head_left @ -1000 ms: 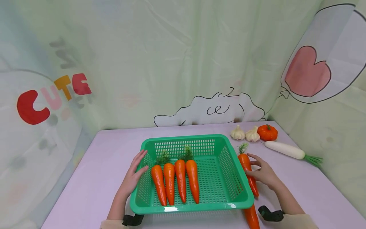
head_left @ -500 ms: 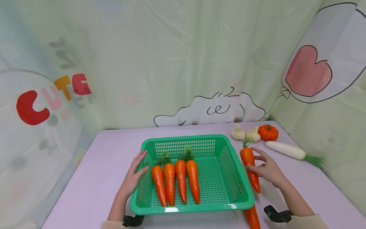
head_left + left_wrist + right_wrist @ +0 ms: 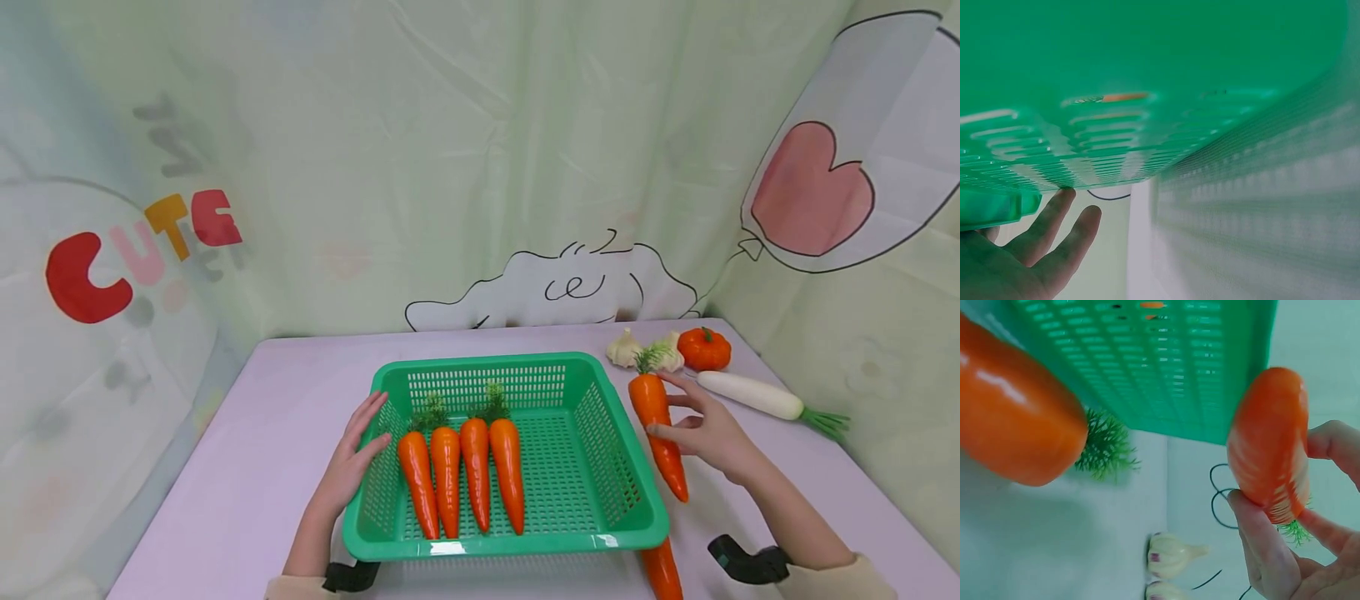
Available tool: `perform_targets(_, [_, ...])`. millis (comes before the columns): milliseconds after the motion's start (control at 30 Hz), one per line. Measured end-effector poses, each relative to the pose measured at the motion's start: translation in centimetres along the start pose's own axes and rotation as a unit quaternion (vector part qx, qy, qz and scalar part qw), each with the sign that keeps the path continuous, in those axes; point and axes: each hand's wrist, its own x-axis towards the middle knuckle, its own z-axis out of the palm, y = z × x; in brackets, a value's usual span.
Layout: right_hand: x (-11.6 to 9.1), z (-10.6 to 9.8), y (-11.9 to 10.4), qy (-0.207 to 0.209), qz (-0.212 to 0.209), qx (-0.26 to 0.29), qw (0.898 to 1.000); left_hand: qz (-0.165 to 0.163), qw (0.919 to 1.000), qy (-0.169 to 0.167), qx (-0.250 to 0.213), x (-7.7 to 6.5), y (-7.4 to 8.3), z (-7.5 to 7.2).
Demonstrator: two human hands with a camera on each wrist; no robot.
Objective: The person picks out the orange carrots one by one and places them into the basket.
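Observation:
In the head view a green slotted plastic basket holds several orange carrots with feathery green tops, laid side by side in its left half. My left hand rests against the basket's left side, fingers extended; the left wrist view shows fingertips at its slotted wall. Thumb and fingers of my right hand pinch another carrot, raised just right of the basket, tip toward me. A further carrot lies lower, beside the basket, its upper part hidden by the rim in the head view.
At the back right of the pale lilac table are garlic bulbs, a small orange pumpkin and a white radish with green stems. A printed curtain stands behind and along both sides.
My right hand has lifted the carrot from beside the basket and moved it slightly up and right, its leafy top now overlapping the garlic. The left hand and basket stay put.

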Motion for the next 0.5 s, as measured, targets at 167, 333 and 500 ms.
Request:
perform_targets(167, [0.2,0.1,-0.8,-0.016,-0.008,0.005,1.0,0.0,1.0,0.001,-0.002,0.0,0.1,0.0])
perform_targets(333, [0.3,0.2,-1.8,-0.025,-0.016,0.012,1.0,-0.003,1.0,0.002,-0.001,0.0,0.0,0.1])
perform_targets(500, [0.4,0.4,-3.1,-0.044,-0.024,0.03,0.998,-0.002,1.0,0.002,0.0,0.0,0.0,0.0])
